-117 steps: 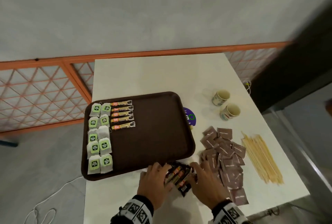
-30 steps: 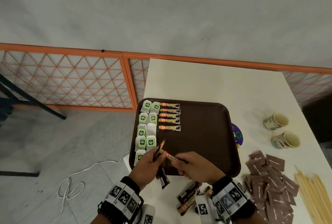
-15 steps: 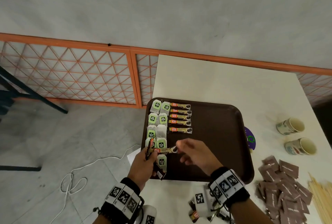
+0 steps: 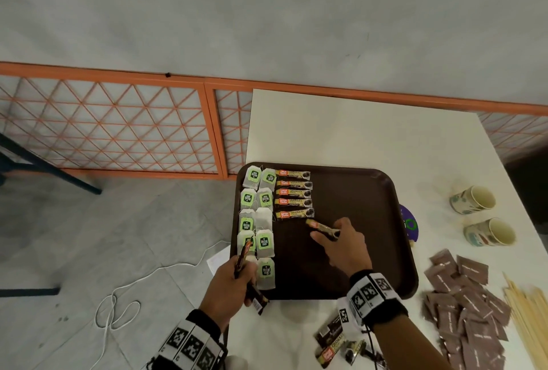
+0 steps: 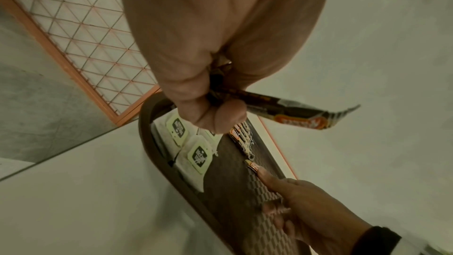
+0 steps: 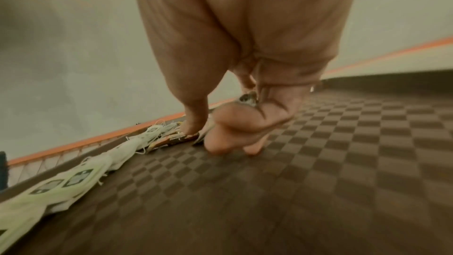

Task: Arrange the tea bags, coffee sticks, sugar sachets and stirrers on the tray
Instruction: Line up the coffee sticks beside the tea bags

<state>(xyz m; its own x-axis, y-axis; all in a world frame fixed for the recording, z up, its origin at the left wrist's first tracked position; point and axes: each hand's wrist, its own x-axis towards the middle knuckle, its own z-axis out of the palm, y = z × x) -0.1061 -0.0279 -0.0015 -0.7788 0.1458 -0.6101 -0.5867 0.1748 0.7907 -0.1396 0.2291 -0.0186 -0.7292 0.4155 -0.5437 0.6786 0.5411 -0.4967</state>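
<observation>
A brown tray (image 4: 370,191) holds two columns of green-labelled tea bags (image 4: 264,221) at its left and a row of several coffee sticks (image 4: 293,200) beside them. My right hand (image 4: 341,239) pinches one coffee stick (image 4: 321,227) and holds it low over the tray just below that row; the right wrist view shows this coffee stick (image 6: 247,99) between thumb and fingers. My left hand (image 4: 234,283) grips a few coffee sticks (image 4: 244,254) at the tray's near left corner, the same coffee sticks (image 5: 282,111) seen in the left wrist view.
More coffee sticks (image 4: 332,346) lie on the white table near my right wrist. Brown sugar sachets (image 4: 462,304) and wooden stirrers (image 4: 527,319) lie at the right. Two paper cups (image 4: 474,197) stand beyond them. An orange lattice railing (image 4: 118,129) and the floor are left of the table.
My right hand has carried one coffee stick up and right onto the tray, to just under the row. My left hand stays at the tray's near left corner with its sticks.
</observation>
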